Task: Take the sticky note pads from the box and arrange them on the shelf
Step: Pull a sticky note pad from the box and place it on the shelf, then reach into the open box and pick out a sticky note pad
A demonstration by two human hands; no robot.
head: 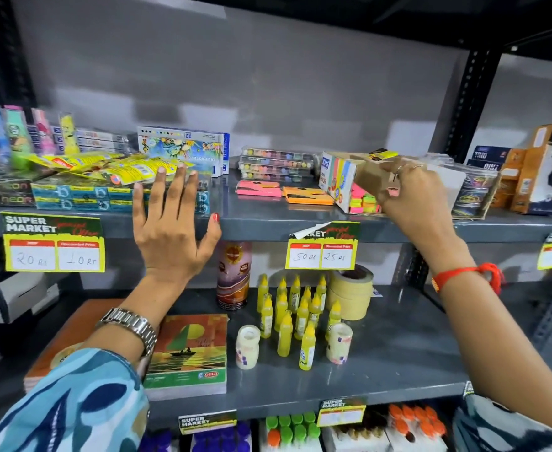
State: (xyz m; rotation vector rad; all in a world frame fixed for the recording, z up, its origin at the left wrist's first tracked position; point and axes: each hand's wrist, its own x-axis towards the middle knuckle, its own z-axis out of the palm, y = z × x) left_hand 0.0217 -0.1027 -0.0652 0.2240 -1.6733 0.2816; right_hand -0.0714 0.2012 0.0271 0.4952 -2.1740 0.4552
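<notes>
Grey metal shelving fills my view, stocked with stationery on each level against a pale wall.

My right hand is at the upper shelf, fingers curled over the top of a small cardboard box that lies tipped toward me; whether my fingertips pinch a pad inside or only grip the box edge I cannot tell. Neon sticky note pads in pink, yellow and green show at the box's open end. Just left of the box, an orange pad and a pink pad lie flat side by side on the shelf, close together. Behind them stands a stack of clear cases with coloured pieces inside.

My left hand is spread wide and holds nothing, its fingertips up against blue boxes and yellow packets at the shelf front. A metal watch sits on that wrist, and a red thread on the right.

Price tags hang from the shelf edge. Below stand yellow glue bottles, masking tape rolls, a spray can and a notebook.
</notes>
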